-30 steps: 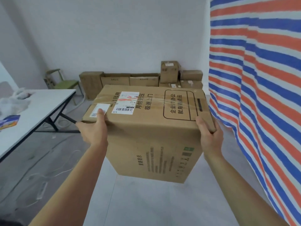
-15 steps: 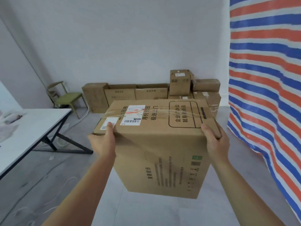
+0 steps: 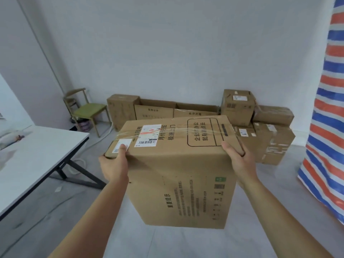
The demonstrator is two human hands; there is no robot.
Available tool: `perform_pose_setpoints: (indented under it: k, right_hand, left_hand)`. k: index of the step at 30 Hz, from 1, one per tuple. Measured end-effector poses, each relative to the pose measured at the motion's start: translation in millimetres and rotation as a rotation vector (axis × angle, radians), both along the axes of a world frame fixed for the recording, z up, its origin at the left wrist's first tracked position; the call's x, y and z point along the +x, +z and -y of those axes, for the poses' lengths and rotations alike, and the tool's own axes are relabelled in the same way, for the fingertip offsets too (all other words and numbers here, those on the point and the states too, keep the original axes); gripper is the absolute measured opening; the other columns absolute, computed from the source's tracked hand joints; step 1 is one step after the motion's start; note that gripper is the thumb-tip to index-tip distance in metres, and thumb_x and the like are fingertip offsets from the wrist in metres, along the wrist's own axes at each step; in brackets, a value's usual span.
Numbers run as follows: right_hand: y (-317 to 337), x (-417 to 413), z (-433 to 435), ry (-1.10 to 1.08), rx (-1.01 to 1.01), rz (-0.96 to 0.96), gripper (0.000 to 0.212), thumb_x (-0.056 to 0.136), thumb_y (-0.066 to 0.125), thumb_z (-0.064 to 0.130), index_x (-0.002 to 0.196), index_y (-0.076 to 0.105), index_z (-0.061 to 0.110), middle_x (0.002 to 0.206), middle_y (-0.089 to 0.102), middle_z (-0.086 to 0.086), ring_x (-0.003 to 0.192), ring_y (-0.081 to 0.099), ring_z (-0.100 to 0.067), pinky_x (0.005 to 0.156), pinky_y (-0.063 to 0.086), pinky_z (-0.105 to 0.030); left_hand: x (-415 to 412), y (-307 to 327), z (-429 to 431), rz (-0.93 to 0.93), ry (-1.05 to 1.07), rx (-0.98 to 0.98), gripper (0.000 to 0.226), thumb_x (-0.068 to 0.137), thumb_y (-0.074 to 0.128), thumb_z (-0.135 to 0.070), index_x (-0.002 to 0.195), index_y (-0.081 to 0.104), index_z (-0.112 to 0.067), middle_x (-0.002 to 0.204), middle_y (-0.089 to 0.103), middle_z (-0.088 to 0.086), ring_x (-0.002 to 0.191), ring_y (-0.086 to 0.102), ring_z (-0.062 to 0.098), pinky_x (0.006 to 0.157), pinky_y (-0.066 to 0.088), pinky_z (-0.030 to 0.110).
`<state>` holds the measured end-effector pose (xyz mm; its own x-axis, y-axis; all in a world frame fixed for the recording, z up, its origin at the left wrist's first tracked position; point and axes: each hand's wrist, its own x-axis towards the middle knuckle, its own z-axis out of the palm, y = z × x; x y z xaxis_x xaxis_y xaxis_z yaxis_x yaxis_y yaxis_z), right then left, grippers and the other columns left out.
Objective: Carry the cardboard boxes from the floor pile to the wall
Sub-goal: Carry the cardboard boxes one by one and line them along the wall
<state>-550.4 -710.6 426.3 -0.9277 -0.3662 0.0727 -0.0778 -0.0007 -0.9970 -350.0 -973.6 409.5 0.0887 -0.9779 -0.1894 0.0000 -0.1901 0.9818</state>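
A tall cardboard box [image 3: 182, 175] with a shipping label and clear tape on top hangs in the air in front of me. My left hand [image 3: 114, 164] grips its near left top corner, thumb on a white sticker. At the right top edge my right hand [image 3: 237, 161] holds the box, fingers curled over the side. Behind it, a row of cardboard boxes [image 3: 202, 110] stands against the white wall [image 3: 167, 53], with a smaller box [image 3: 237, 106] stacked on the right part.
A white table [image 3: 33, 161] with black legs stands at the left. In the far left corner is a green-seated chair [image 3: 87, 108]. A red, white and blue striped tarp [image 3: 327, 127] hangs at the right. Grey floor [image 3: 167, 243] lies between me and the boxes.
I have moved closer to the wall with the box in both hands. The boxes at the wall look larger, and the tarp has slid toward the right edge.
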Motion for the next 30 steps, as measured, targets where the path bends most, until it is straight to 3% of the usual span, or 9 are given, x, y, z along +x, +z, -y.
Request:
perform_pose_setpoints:
  k: [3, 6, 8, 10, 13, 15, 18, 24, 30]
  right_hand:
    - [2.8, -33.7, 57.1, 0.011, 0.02, 0.014, 0.023, 0.086, 0.077, 0.042, 0.102, 0.07, 0.057, 0.104, 0.072, 0.027, 0.109, 0.065, -0.006, 0.104, 0.05, -0.043]
    - [-0.7, -72.0, 105.4, -0.002, 0.033, 0.03, 0.037, 0.084, 0.079, 0.044, 0.084, 0.061, 0.076, 0.1, 0.071, 0.031, 0.112, 0.062, -0.007, 0.106, 0.047, -0.041]
    - [-12.7, -103.1, 137.0, -0.018, 0.037, 0.052, 0.031, 0.075, 0.081, 0.057, 0.102, 0.066, 0.064, 0.11, 0.072, 0.022, 0.114, 0.064, -0.009, 0.105, 0.049, -0.044]
    - [-25.0, -131.9, 167.4, -0.046, 0.036, 0.052, 0.053, 0.071, 0.082, 0.063, 0.118, 0.068, 0.045, 0.114, 0.072, 0.017, 0.113, 0.065, -0.01, 0.101, 0.052, -0.044]
    - [-48.2, -189.0, 218.3, -0.062, 0.04, 0.091, 0.043, 0.08, 0.081, 0.047, 0.12, 0.069, 0.033, 0.108, 0.072, 0.017, 0.105, 0.067, -0.008, 0.085, 0.054, -0.028]
    - [-53.7, -221.9, 249.6, -0.07, 0.031, 0.142, 0.035, 0.084, 0.079, 0.041, 0.115, 0.065, 0.034, 0.104, 0.063, 0.024, 0.097, 0.061, -0.002, 0.074, 0.047, -0.02]
    - [-64.4, -280.1, 307.1, -0.071, 0.086, 0.181, 0.027, 0.081, 0.079, 0.048, 0.104, 0.063, 0.045, 0.105, 0.064, 0.022, 0.099, 0.061, -0.003, 0.077, 0.05, -0.026]
    - [-59.9, -368.5, 443.4, 0.041, 0.163, 0.131, 0.06, 0.076, 0.077, 0.061, 0.13, 0.059, 0.042, 0.119, 0.062, 0.014, 0.105, 0.058, -0.008, 0.087, 0.051, -0.031]
    - [-66.1, -415.0, 595.0, 0.189, 0.195, 0.12, 0.036, 0.079, 0.076, 0.059, 0.11, 0.061, 0.051, 0.116, 0.064, 0.017, 0.105, 0.058, -0.006, 0.084, 0.05, -0.033]
  left_hand:
    - [-39.4, 0.2, 67.4, 0.003, -0.029, -0.01, 0.058, 0.073, 0.075, -0.056, 0.116, 0.051, -0.026, 0.115, 0.061, -0.004, 0.112, 0.057, 0.025, 0.099, 0.048, 0.046]
    - [-86.1, -0.1, 124.7, -0.003, -0.079, -0.051, 0.058, 0.075, 0.076, -0.053, 0.119, 0.051, -0.026, 0.109, 0.058, -0.009, 0.105, 0.056, 0.019, 0.094, 0.048, 0.039]
    - [-120.8, -6.1, 160.6, 0.012, -0.096, -0.055, 0.059, 0.076, 0.076, -0.053, 0.122, 0.051, -0.025, 0.109, 0.058, -0.009, 0.101, 0.055, 0.017, 0.091, 0.048, 0.038]
    - [-152.8, -13.9, 191.6, 0.026, -0.113, -0.054, 0.059, 0.077, 0.076, -0.051, 0.124, 0.051, -0.024, 0.109, 0.058, -0.008, 0.099, 0.054, 0.017, 0.087, 0.047, 0.036]
    - [-211.3, -31.5, 243.1, 0.059, -0.116, -0.048, 0.058, 0.08, 0.074, -0.049, 0.126, 0.05, -0.023, 0.11, 0.058, -0.006, 0.1, 0.055, 0.019, 0.086, 0.047, 0.037]
    - [-246.7, -39.5, 272.0, 0.077, -0.125, -0.024, 0.057, 0.08, 0.073, -0.05, 0.125, 0.05, -0.024, 0.111, 0.059, -0.004, 0.1, 0.056, 0.021, 0.089, 0.051, 0.041]
    - [-299.6, -43.8, 327.1, 0.149, -0.08, 0.009, 0.059, 0.081, 0.073, -0.05, 0.128, 0.048, -0.024, 0.119, 0.062, 0.001, 0.1, 0.056, 0.023, 0.091, 0.052, 0.044]
    - [-355.2, -41.1, 443.0, 0.151, 0.018, 0.03, 0.06, 0.083, 0.073, -0.046, 0.13, 0.048, -0.018, 0.122, 0.06, 0.002, 0.112, 0.057, 0.026, 0.089, 0.048, 0.039]
    - [-375.6, -54.9, 573.8, 0.176, 0.095, 0.064, 0.063, 0.082, 0.072, -0.048, 0.131, 0.047, -0.018, 0.128, 0.06, 0.006, 0.114, 0.057, 0.029, 0.097, 0.049, 0.045]
